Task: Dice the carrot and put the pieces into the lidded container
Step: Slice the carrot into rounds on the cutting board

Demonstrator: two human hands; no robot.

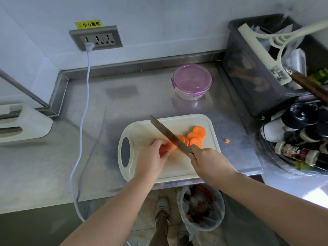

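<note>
progress: slicing only, no dice yet | left hand (152, 153) grips carrot (168, 146) stub on cutting board (170, 166) | right hand (209, 162) grasps knife (168, 134), blade on carrot | rounds (196, 135) piled right of blade | lidded container (192, 81) far side, lid on, looks empty | left: finish slicing, dice, unlid, transfer

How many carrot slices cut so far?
5 round orange carrot slices show on the white plastic cutting board, right of the steel knife blade: three overlapping far right, two by the blade. More may be hidden.
</note>
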